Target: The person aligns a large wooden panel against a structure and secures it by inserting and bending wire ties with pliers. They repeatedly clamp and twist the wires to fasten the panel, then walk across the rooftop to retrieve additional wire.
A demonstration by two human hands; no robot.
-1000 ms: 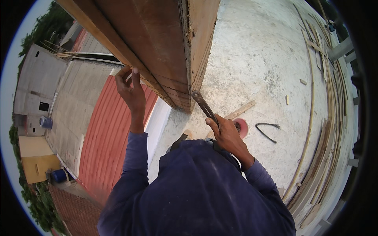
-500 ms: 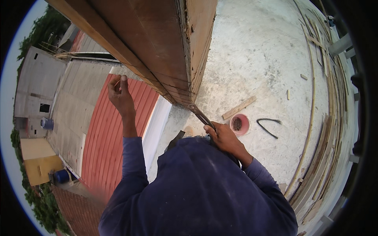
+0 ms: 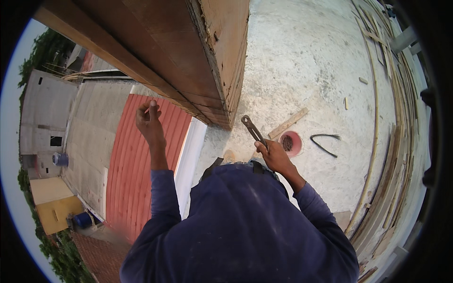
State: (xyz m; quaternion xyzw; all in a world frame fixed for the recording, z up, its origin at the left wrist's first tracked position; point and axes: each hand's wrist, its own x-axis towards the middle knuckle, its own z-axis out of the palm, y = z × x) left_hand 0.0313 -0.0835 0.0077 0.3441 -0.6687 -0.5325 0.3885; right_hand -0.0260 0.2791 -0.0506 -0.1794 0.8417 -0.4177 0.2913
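My right hand (image 3: 277, 158) is wrapped round the handles of dark metal pincers (image 3: 254, 129). Their rounded head points up and away from me, a short gap to the right of the brown wooden column form (image 3: 174, 61). Thin wires (image 3: 210, 112) run round the lower part of this form. My left hand (image 3: 150, 123) is raised just left of the form's lower end, over the red roof. Its fingers are curled toward the thumb; anything held there is too small to make out.
A pink bucket (image 3: 296, 143) with dark small pieces inside stands on the concrete floor (image 3: 302, 56), beside a short plank (image 3: 289, 122). A bent bundle of black wire (image 3: 323, 145) lies right of it. Long wooden strips (image 3: 398, 141) line the right. Red roofing (image 3: 137, 155) lies lower left.
The pincers have come away from the form's lower corner, toward me and to the right. My left hand has shifted slightly right and nearer, its fingers still curled. The view has tilted a little.
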